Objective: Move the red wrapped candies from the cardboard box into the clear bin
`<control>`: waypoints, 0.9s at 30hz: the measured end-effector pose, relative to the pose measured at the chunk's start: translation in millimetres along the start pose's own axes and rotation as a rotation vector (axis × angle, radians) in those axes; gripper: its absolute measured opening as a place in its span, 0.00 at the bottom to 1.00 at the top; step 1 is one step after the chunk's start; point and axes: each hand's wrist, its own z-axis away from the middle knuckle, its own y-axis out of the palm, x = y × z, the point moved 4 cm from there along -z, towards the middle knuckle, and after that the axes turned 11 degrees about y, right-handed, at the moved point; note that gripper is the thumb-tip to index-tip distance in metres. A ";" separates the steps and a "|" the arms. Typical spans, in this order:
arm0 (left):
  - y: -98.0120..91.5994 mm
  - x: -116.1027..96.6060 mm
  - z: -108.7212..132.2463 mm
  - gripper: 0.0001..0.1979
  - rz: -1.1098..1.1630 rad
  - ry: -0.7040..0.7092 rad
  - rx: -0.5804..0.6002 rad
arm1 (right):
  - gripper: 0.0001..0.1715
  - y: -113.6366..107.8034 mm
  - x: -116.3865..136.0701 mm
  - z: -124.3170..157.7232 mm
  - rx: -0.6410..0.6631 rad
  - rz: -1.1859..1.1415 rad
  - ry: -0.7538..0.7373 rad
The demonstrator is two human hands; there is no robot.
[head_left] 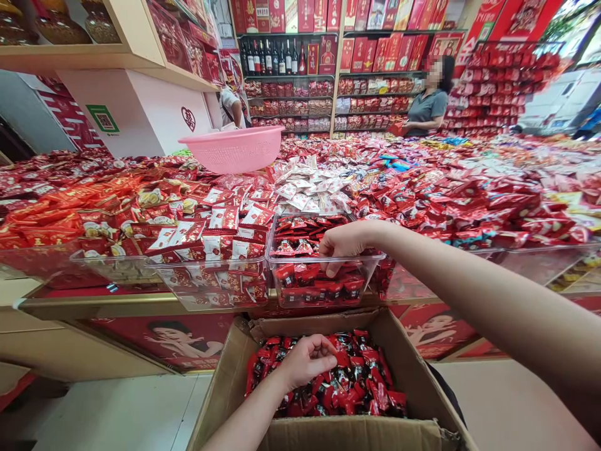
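My right hand (pixel 345 244) reaches into a clear plastic bin (pixel 323 294), its fingers closed and pointing down among small red-wrapped candies (pixel 300 279). Rows of these packets line the bin, and whatever the fingertips hold is hidden. Lower down, my left hand (pixel 310 360) is above an open cardboard box (pixel 366 432), its fingers curled in toward the thumb. Shiny red and dark wrapped candies (pixel 347 388) fill the box, some right beside the fingertips. I cannot make out what is inside that grip.
Left of the bin stands another clear bin (pixel 211 285) of red-and-white packets. White packets (pixel 314 185) are heaped behind. A pink basket (pixel 235 150) rests on the candy at the back. A person (pixel 426 106) stands beyond the display, another partly hidden near the pillar.
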 end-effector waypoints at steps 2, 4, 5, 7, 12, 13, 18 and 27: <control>0.0 -0.5 0.3 0.13 -0.005 0.001 0.002 | 0.21 -4.3 1.3 -1.9 -0.038 -0.007 -0.007; 0.5 -1.2 0.2 0.13 -0.008 0.001 0.006 | 0.21 -8.6 5.7 -4.8 -0.099 0.003 -0.067; 0.8 -1.5 0.1 0.13 -0.009 0.000 0.008 | 0.21 -9.5 8.8 -6.3 -0.121 0.020 -0.103; 1.4 -2.0 -0.1 0.13 -0.012 0.000 0.012 | 0.20 -8.5 16.1 -9.2 -0.130 0.074 -0.156; 1.0 -2.0 0.4 0.12 -0.018 0.005 0.017 | 0.17 -5.4 32.3 -14.2 -0.192 0.226 -0.127; 0.8 -1.6 0.6 0.13 -0.019 0.006 0.018 | 0.16 -6.3 34.4 -15.2 -0.228 0.249 -0.110; 0.0 -0.2 0.6 0.13 -0.027 0.010 0.019 | 0.18 -6.3 36.4 -23.8 -0.238 0.259 -0.069; 0.5 -1.0 0.5 0.13 -0.079 0.008 0.034 | 0.17 -6.0 22.7 -26.5 -0.240 0.180 -0.062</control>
